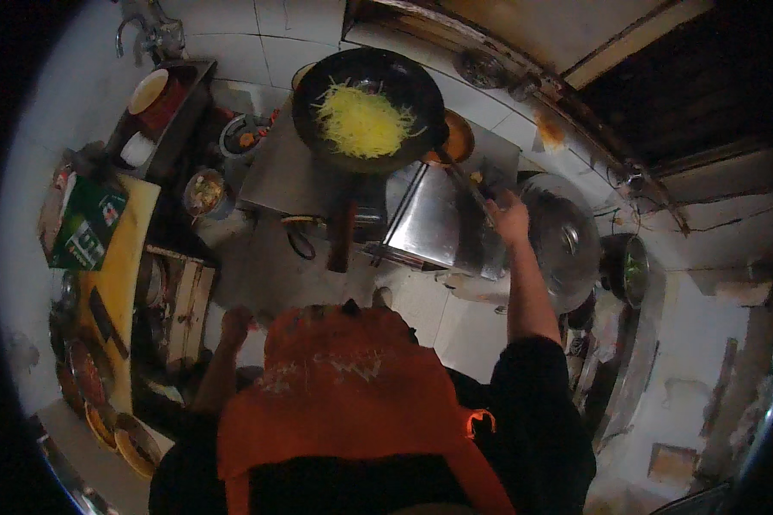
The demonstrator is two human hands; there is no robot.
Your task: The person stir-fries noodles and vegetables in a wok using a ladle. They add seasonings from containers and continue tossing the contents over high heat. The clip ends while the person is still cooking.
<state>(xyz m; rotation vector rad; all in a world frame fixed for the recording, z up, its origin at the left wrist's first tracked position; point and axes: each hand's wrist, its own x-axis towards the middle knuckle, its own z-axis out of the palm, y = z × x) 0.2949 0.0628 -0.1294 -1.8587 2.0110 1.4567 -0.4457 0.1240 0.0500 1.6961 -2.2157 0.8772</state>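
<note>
A black wok (306,125) with a wooden handle (341,241) stands over the stove ahead of me. Pale yellow shreds, perhaps potato, lie heaped (364,122) in it. My right hand (510,217) grips the long thin handle of a cooking utensil (467,180). That handle runs up to the wok's right rim, where its far end is too dark to make out. Down at my left side hangs my left hand (235,324), away from the wok. Its fingers look curled, but shadow hides whether anything is in them.
A steel counter (270,174) surrounds the wok, with an orange-brown bowl (460,136) behind its right rim. Rightward is a large metal lid (557,241). At left, a knife (106,322) lies on a yellow cutting board (143,212), near a food-filled bowl (206,193).
</note>
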